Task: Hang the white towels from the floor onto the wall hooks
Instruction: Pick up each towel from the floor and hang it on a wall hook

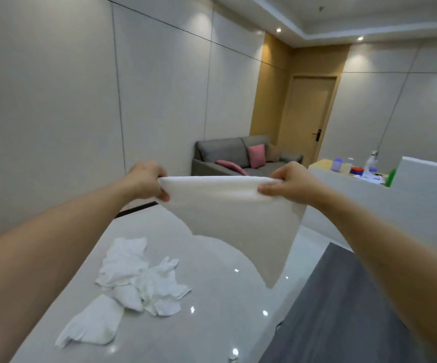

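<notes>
Holding a white towel stretched out in front of us, we are gripping its top edge at both corners. Our left hand is pinching the left corner, fingers curled over the cloth and thumb pressing underneath. Our right hand is clamping the right corner the same way, fingers curled round the bunched edge. The towel is hanging down from this taut edge, its lower part tapering to a point above the floor.

Below and to the left, more white towels are lying on the glossy pale floor: a crumpled pile and, touching its near side, a flatter piece. These are lying well apart from the towel we are holding.

A pale panelled wall is running along our left. We are not seeing any hooks on it from here. At the far end a grey sofa is standing against the wall with pink cushions on it, and a wooden door is showing beside it. To the right a white counter is carrying bottles and small containers too small to make out. A dark grey mat is covering the floor under our right forearm.
</notes>
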